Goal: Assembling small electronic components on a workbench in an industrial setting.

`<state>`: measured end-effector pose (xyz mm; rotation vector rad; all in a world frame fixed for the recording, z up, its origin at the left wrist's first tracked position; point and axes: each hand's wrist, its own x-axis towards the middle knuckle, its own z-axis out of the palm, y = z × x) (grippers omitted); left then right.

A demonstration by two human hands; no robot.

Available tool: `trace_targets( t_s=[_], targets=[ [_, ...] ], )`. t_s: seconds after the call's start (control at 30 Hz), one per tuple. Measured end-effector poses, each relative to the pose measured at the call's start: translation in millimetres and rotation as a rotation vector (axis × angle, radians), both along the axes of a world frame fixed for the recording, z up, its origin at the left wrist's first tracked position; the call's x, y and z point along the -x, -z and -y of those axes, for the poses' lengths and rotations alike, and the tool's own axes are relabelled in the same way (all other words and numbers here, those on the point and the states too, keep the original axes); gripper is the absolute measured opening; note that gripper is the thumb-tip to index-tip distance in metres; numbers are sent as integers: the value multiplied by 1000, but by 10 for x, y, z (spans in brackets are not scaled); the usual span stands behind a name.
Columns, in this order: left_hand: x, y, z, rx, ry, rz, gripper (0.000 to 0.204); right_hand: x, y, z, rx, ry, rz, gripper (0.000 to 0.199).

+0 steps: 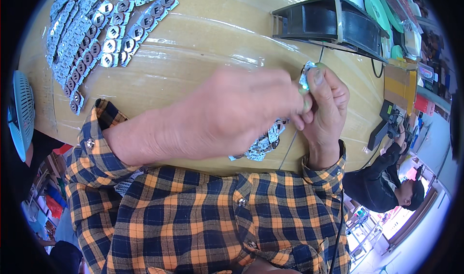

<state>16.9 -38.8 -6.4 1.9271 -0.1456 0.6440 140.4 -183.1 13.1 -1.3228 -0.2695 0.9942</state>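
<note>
My right hand [329, 98] pinches a small circuit board [306, 76] between thumb and fingers, and a bright greenish-white light glows at the board's lower end. From the left, my left hand [232, 107] reaches across, its fingers next to the board and the right fingertips. Motion smears this hand, so whether it grips anything cannot be made out. Partly hidden beneath it, a loose heap of small circuit boards [263, 147] lies near my body. Many more boards [79, 37] are laid out in overlapping rows at the far left of the table, some with dark round parts.
Brown sheeting with shiny clear tape covers the table [203, 42]. A black curved frame [309, 22] stands at the far right, near green discs [377, 13] and a cardboard box [400, 83]. A light-blue slatted basket [21, 112] is at the left edge. Another person [382, 182] works at right.
</note>
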Motion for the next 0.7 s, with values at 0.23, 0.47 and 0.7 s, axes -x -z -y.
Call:
trace_targets(
  t_s=[0.23,0.47,0.7],
  targets=[
    [-46,3,-187,60,-144,14,23,-29,77,59,-45,-84,85,29],
    [-46,20,-151,13,-96,42,25,24,64,66,-14,-120,144,30],
    [-3,-34,-222,17,3,-46,23,35,58,72,-2,-109,77,30]
  ],
)
